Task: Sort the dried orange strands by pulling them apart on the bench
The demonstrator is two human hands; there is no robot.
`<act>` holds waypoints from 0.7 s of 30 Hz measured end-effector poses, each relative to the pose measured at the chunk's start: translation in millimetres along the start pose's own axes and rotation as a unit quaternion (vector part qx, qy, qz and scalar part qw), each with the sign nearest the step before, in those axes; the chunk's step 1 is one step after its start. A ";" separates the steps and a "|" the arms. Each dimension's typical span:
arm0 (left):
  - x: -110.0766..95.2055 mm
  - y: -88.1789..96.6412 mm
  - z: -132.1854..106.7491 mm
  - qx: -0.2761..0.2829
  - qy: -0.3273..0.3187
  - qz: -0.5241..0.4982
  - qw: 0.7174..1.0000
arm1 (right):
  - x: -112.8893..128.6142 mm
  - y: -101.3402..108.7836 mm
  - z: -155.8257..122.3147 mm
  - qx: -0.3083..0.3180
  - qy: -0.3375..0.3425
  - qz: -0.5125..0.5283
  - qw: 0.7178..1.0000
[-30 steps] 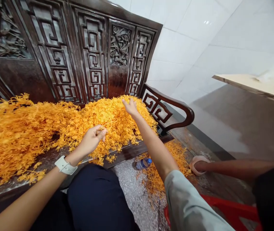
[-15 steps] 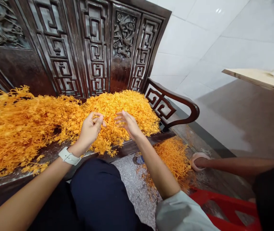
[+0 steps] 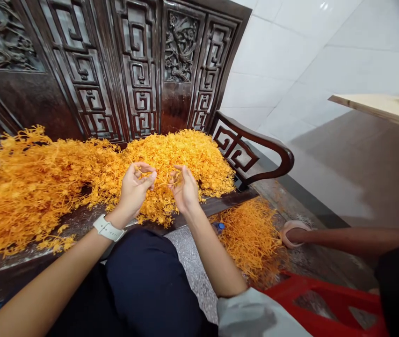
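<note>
A big heap of orange plastic flower sprigs (image 3: 45,182) covers the seat of a dark carved wooden bench (image 3: 139,70). Above the heap's front edge, my left hand (image 3: 134,189) and my right hand (image 3: 184,187) are close together. Both pinch a thin orange sprig (image 3: 160,180) that runs between them. A white watch (image 3: 107,228) sits on my left wrist. My knee in dark trousers (image 3: 143,281) is below the hands.
More orange sprigs (image 3: 251,234) lie on the floor at the right, with a small bottle (image 3: 219,227) beside them. Another person's leg and foot in a pink slipper (image 3: 292,232) reach in from the right. A red plastic stool (image 3: 325,304) is at the bottom right.
My right hand has drawn back from the far part of the heap and met my left hand; both now pinch one sprig.
</note>
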State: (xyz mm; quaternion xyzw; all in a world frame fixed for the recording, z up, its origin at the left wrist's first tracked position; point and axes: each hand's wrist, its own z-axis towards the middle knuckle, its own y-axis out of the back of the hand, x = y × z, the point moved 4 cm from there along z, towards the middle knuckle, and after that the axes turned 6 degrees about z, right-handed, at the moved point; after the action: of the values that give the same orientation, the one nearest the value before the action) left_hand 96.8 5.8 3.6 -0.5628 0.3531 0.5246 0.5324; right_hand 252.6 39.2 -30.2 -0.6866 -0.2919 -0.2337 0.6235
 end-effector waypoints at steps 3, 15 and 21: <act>-1.6 -2.0 -2.8 0.018 -0.004 0.043 0.999 | 13.8 3.7 8.6 -0.041 0.128 -0.137 0.981; -2.7 -22.3 -12.5 0.268 -0.010 0.318 0.909 | 49.1 11.6 47.3 0.076 0.172 -0.283 0.941; -11.3 -17.8 -7.0 0.259 0.001 0.332 0.907 | 50.8 7.0 85.8 0.099 0.196 -0.292 0.931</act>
State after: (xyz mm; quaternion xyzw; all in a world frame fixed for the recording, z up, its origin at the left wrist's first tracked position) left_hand 113.1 0.5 17.8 -0.2558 0.6435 0.5608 0.4538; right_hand 290.4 129.5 -10.2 -0.4467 -0.3730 -0.5053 0.6372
